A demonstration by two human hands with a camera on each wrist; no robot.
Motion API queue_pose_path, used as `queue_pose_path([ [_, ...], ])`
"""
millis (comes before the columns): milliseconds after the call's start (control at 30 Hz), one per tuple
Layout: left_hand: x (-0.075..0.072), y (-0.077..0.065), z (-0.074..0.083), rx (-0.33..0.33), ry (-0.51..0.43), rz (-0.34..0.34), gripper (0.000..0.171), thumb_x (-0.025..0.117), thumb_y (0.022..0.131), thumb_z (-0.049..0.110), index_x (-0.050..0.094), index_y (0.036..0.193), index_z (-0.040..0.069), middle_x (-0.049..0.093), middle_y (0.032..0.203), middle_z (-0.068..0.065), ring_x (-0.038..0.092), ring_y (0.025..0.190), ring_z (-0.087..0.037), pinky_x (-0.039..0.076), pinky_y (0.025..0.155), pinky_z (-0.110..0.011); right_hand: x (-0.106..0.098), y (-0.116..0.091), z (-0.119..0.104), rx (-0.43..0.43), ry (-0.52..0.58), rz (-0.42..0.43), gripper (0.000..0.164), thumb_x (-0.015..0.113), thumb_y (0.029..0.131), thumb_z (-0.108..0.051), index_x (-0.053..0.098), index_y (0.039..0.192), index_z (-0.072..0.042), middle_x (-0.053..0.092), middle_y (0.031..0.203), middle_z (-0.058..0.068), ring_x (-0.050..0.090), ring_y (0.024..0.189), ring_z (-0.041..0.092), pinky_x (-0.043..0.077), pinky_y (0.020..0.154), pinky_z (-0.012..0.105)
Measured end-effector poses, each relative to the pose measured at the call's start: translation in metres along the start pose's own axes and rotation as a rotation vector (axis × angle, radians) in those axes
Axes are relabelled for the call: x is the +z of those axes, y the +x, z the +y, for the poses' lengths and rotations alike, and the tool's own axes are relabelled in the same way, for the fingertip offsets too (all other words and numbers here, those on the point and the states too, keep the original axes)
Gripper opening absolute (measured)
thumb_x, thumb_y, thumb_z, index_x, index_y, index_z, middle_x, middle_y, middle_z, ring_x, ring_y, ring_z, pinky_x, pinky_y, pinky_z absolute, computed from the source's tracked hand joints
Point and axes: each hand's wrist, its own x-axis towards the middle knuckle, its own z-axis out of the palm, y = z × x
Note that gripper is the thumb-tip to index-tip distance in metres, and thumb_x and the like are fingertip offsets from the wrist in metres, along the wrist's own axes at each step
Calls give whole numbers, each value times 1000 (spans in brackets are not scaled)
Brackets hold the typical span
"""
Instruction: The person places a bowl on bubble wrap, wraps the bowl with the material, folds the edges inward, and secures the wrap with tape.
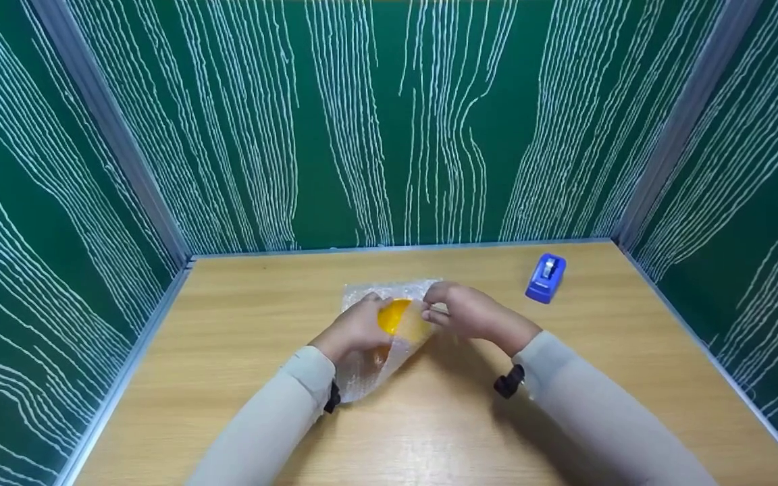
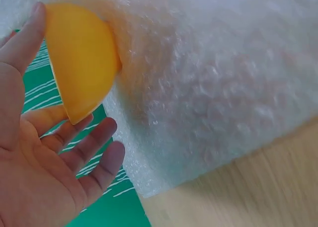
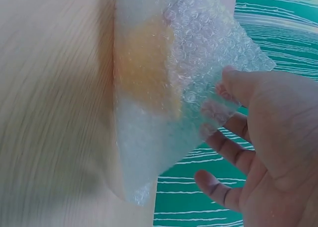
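Observation:
A yellow bowl [image 2: 82, 58] sits partly inside a sheet of bubble wrap [image 2: 198, 98], near the middle of the table. My left hand [image 1: 360, 327] holds the bowl by its rim; in the left wrist view the thumb is at one end of the rim and the index finger by the other. The remaining fingers are spread apart. My right hand [image 3: 268, 137] pinches a corner of the bubble wrap between thumb and fingers. Through the folded layer in the right wrist view, the bowl [image 3: 146, 63] appears as a blurred yellow patch.
A blue stapler-like object [image 1: 546, 278] with a metal part on top lies at the back right of the wooden table [image 1: 254, 317]. Green panels [image 1: 389, 121] with white streaks stand behind the table and on both sides.

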Motion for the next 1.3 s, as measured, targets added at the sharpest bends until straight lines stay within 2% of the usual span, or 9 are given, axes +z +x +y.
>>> queue_pose_path([
  [100,-1,1,-2,2,-5,-2,88,87,87,19,55,168,10,62,151,-12,64,119,-30,58,119,-47,4,8,0,10,21,9,30,74,112,-36,80,132,-14,76,146,12,68,142,39,51,128,59],
  [200,-2,3,-3,3,-54,1,71,78,103,23,54,168,8,60,162,-16,63,131,-32,52,128,-50,10,14,1,18,37,25,26,73,113,-35,82,127,-15,76,144,11,69,141,38,52,127,58],
  [300,-4,4,-4,7,-121,26,59,66,116,33,56,166,5,59,165,-19,63,143,-35,49,131,-53,15,20,2,11,45,43,21,74,113,-31,82,121,-14,79,137,10,71,138,36,55,125,57],
  [400,-4,6,-2,2,-183,64,55,58,119,40,60,162,5,59,164,-19,62,147,-38,50,129,-55,20,24,3,1,46,59,19,74,112,-27,82,118,-11,80,133,11,73,135,37,56,123,57],
  [533,-3,10,2,5,-235,98,47,59,119,40,70,152,9,60,159,-16,62,147,-38,51,129,-56,23,27,4,10,39,67,21,75,112,-27,82,119,-10,78,136,13,71,137,39,55,123,58],
  [767,4,14,4,0,-217,143,27,70,115,29,83,129,10,63,140,-10,63,132,-30,55,122,-52,28,32,2,74,58,60,22,76,111,-31,83,118,-11,74,144,12,67,145,40,51,128,57],
  [1000,9,20,6,-76,-230,200,19,75,112,23,83,118,7,64,133,-10,63,123,-27,59,118,-47,32,32,4,135,109,68,20,78,110,-33,82,116,-15,74,142,10,67,142,37,51,128,56],
  [1133,11,22,9,-131,-233,218,14,76,110,21,80,116,9,64,132,-9,64,124,-26,59,120,-48,31,33,10,181,149,90,23,74,112,-34,79,123,-14,72,147,13,66,144,40,51,128,59],
  [1300,12,26,9,-107,-195,253,11,82,106,16,84,110,6,71,125,-10,69,121,-27,61,117,-48,24,37,29,250,201,114,30,69,114,-32,76,132,-9,71,148,19,66,141,43,51,126,61],
])
